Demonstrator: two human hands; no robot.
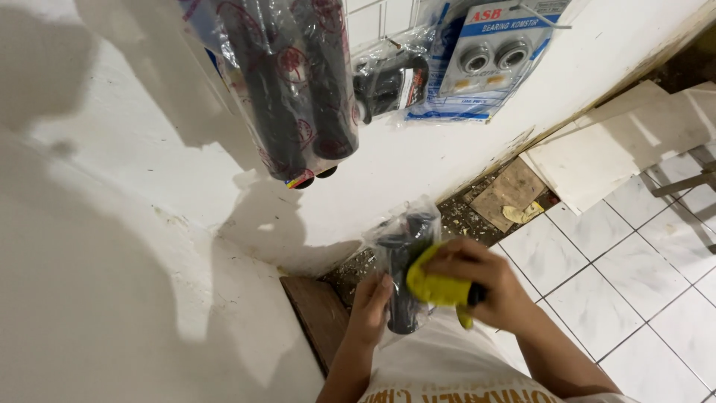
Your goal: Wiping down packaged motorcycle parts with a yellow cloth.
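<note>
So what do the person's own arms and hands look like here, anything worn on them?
Both forearms are bare: no sleeves reach into view, and no gloves, watch, rings or bands show on the left hand or the right hand. The fingernails look short and unpainted. The only clothing visible is a white shirt with yellowish printed lettering across its front.

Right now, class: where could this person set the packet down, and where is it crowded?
Free: white floor tiles right of the right hand. Crowded: the rubble strip along the white wall, plus stacked tile slabs beyond. Hanging packets crowd the upper wall. The left hand steadies the wrapped black part.
</note>
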